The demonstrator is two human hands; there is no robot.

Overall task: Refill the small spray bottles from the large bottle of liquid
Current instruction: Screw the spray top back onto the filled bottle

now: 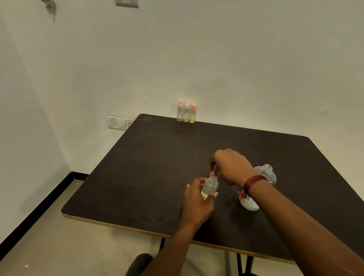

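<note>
The dark table (144,178) filled the middle of the view, its far edge against a pale wall (245,67) and its near edge trimmed in light wood. Its left half and far right corner lay bare, with floor (67,248) showing beyond its left and near edges. The right edge ran out of view.

Right of the table's centre lay the large bottle (266,175), clear, its threaded neck uncapped. The right forearm crossed over it, and a pale rounded piece (250,204) showed on the near side of the wrist. I could not tell whether it belonged to that bottle.

Near the table's centre, the left hand (195,200) was wrapped round a small spray bottle (209,187) with yellowish liquid low inside. The right hand (230,166), a red band (254,181) on its wrist, pinched the pink sprayer top (213,175) at that bottle's mouth. Fingers hid most of the top.

At the table's far edge three more spray bottles (186,112) stood touching in a row. Wall sockets (119,123) sat just left of the far corner.
</note>
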